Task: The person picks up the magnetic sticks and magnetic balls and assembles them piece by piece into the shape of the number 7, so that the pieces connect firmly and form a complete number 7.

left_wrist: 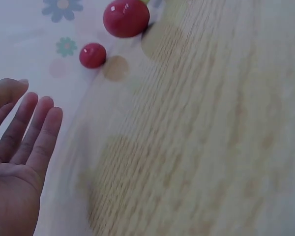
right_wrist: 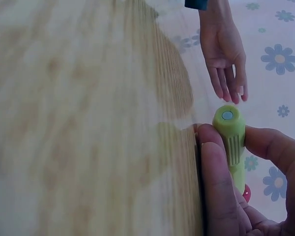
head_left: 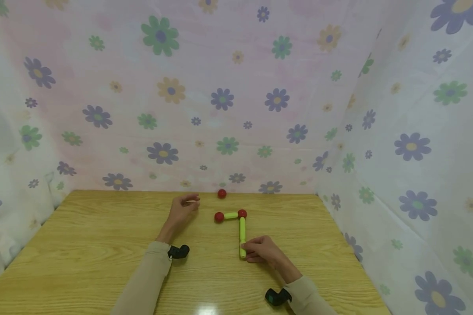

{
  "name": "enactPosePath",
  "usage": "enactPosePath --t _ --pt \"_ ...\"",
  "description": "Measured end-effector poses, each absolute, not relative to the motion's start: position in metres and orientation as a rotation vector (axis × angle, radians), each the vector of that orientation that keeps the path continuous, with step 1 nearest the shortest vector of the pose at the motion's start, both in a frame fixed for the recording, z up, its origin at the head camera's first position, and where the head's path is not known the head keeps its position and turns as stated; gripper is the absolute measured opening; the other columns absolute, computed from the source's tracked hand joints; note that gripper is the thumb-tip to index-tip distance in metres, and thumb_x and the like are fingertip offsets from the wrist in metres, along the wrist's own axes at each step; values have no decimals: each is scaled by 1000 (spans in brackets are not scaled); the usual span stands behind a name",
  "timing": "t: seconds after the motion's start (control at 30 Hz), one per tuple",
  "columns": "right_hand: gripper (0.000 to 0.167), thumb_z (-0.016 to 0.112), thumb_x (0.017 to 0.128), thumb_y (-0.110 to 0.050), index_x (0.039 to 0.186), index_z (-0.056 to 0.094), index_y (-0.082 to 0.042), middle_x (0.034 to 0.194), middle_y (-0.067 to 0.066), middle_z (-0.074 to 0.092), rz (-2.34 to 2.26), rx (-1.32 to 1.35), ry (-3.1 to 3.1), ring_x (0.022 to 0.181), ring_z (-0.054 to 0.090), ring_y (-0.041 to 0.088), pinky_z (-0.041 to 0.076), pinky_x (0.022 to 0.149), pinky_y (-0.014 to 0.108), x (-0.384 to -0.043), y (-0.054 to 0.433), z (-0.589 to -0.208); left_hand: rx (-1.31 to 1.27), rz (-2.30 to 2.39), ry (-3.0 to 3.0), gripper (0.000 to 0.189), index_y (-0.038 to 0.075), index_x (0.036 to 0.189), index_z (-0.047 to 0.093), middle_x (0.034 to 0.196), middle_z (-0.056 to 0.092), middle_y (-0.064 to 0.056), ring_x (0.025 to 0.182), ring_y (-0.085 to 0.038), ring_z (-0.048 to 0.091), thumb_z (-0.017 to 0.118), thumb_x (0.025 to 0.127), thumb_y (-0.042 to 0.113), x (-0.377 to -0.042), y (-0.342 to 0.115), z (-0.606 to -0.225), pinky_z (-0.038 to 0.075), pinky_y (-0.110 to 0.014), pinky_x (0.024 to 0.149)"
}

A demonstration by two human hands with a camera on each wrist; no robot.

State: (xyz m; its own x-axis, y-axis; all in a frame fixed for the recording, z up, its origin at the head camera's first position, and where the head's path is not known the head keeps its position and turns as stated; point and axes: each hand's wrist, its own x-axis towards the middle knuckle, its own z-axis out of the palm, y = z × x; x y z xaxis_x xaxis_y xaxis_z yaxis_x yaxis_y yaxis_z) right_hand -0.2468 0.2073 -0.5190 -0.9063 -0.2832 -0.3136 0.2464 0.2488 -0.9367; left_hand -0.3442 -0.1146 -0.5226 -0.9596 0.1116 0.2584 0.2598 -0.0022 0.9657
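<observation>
My right hand (head_left: 265, 251) pinches the near end of a yellow-green magnetic rod (head_left: 242, 229) between thumb and fingers. In the right wrist view, the rod's ribbed end (right_wrist: 233, 147) shows a round grey magnet (right_wrist: 227, 115). The rod's far end meets a red ball (head_left: 242, 214). From that ball a shorter yellow-green rod (head_left: 231, 215) runs left to a second red ball (head_left: 219, 217), so the pieces form a corner. My left hand (head_left: 180, 212) hovers left of them, holding nothing, its fingers (left_wrist: 44, 137) loosely extended.
A loose red ball (head_left: 222, 194) lies at the back edge of the wooden table (head_left: 102, 245). Flowered cloth (head_left: 189, 144) hangs behind the table and at both sides. Black wrist cameras (head_left: 179, 251) are strapped at both cuffs.
</observation>
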Motion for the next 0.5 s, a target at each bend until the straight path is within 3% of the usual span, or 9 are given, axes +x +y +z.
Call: enactPosePath --t 0.17,0.5 --pt "34 74 93 -22 110 71 7 78 5 72 -1690 -18 2096 68 71 11 63 65 23 -248 206 -517 -355 -2089 -2159 37 -16 133 57 124 61 -36 108 -46 66 63 98 -5 -358 -114 -524 62 -32 86" --pt "36 74 93 -23 112 72 7 79 4 72 -1689 -45 2111 67 70 11 63 65 24 -245 206 -517 -368 -2027 -2162 33 -17 130 59 125 61 -38 112 -50 63 61 98 -5 -375 -100 -516 62 -38 90"
